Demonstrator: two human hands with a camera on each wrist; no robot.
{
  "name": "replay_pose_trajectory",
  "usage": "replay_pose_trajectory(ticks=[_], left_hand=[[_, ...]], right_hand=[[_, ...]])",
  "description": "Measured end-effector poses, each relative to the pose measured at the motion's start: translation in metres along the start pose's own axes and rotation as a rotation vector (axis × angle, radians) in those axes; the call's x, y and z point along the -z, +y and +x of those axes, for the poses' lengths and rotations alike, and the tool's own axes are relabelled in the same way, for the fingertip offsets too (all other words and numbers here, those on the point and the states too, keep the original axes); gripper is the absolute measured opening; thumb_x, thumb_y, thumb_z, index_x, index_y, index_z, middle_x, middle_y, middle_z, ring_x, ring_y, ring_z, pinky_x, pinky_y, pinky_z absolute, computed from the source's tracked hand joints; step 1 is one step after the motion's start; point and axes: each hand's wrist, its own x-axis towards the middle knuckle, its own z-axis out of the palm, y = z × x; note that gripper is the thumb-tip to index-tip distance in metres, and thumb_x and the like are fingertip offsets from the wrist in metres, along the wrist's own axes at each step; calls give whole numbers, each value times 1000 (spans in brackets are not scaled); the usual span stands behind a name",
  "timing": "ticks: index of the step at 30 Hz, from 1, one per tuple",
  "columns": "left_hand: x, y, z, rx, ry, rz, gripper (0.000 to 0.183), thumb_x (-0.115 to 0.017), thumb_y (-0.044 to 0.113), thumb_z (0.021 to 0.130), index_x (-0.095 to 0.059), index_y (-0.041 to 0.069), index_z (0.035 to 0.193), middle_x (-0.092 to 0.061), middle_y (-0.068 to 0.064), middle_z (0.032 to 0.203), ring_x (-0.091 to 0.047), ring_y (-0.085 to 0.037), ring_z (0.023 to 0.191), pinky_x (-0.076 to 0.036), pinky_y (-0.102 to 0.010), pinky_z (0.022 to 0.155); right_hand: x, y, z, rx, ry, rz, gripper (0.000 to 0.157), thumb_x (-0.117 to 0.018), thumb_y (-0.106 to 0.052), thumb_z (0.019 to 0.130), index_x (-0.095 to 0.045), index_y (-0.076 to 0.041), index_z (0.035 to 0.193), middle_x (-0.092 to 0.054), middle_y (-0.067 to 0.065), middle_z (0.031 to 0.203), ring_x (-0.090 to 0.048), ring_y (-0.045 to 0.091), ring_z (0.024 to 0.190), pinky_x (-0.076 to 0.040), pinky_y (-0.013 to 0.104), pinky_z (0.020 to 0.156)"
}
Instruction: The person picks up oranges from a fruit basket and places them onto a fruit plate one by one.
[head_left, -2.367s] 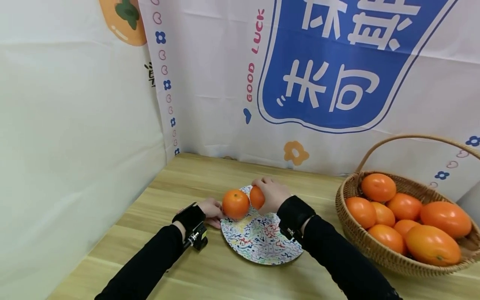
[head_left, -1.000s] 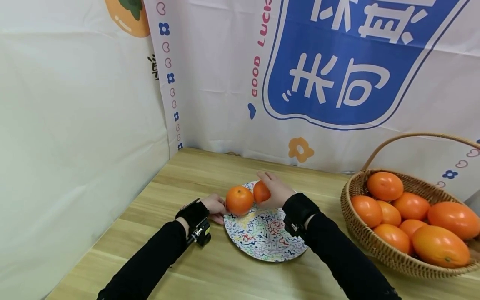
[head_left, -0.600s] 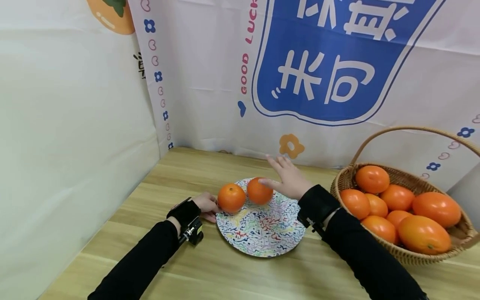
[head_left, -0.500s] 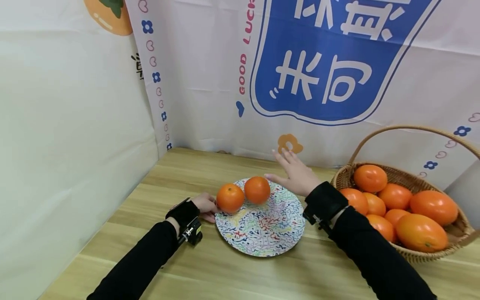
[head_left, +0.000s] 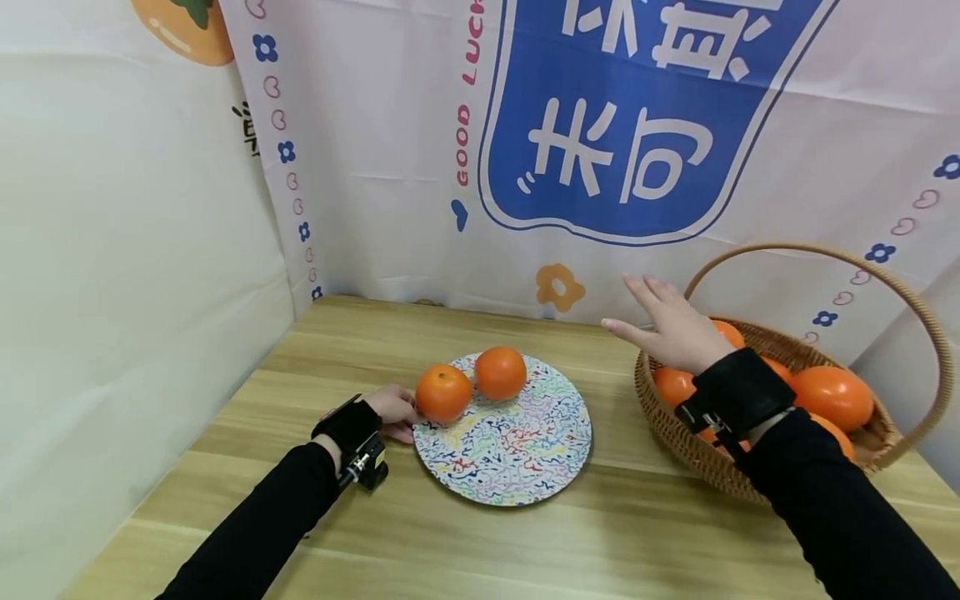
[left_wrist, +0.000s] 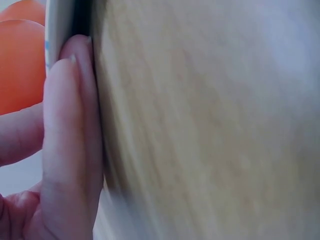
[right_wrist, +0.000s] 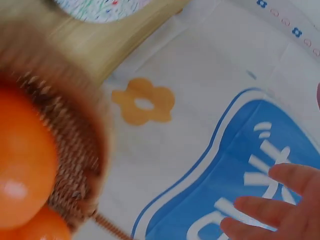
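In the head view my left hand (head_left: pixel 393 408) is at the left rim of a round plate (head_left: pixel 517 450) with a multicoloured squiggle pattern. The left wrist view shows fingers (left_wrist: pixel 65 140) tucked at the plate's underside and another digit on its upper side. Beside that hand, a round orange (head_left: pixel 444 393) sits on the plate's left edge. A second orange (head_left: pixel 501 372) rests close to it, towards the back. My right hand (head_left: pixel 678 329) hovers over the left side of a wicker basket (head_left: pixel 675 425), fingers spread and holding nothing. Several smooth orange fruits (head_left: pixel 832 396) lie in the basket, partly hidden by my arm.
The basket's tall arched handle (head_left: pixel 825 250) rises at the right. A printed cloth (head_left: pixel 405 167) hangs behind the wooden table (head_left: pixel 360 333), and a plain white sheet (head_left: pixel 135 292) borders it on the left.
My right hand has let go of the second orange, leaving it on the plate, and moved right to above the basket. My left hand stays at the plate's rim. The head view has shifted slightly.
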Motion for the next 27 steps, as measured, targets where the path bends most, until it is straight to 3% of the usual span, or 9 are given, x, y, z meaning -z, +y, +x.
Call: replay_pose_trajectory(ticks=[15,22,27], left_hand=[[2,2,0,0,-25,-6,31,-55,2,79,-49,-8,107,-49,-5,71,-50,-7,48,-53,-18,50],[2,1,3,-17,-27,-22,25,-55,1,78,-51,-7,101,-48,-4,69,-50,-8,49,-52,-18,50],[2,0,2,-15,-36,-25,24,-54,0,78,-49,-8,100,-48,-4,69,-50,-8,49,-52,-18,50]], right_hand=[[22,69,-36,-123,-53,-5,77,-36,-55,84,-11,-7,138,-11,29,137,-13,47,123,-16,64,95],[25,104,-54,-202,-92,12,79,-34,-55,84,-6,-4,137,-10,31,136,-15,50,120,-18,65,92],[26,118,-65,-214,-133,17,80,-36,-54,84,-11,3,135,-17,35,132,-19,51,117,-21,64,91]])
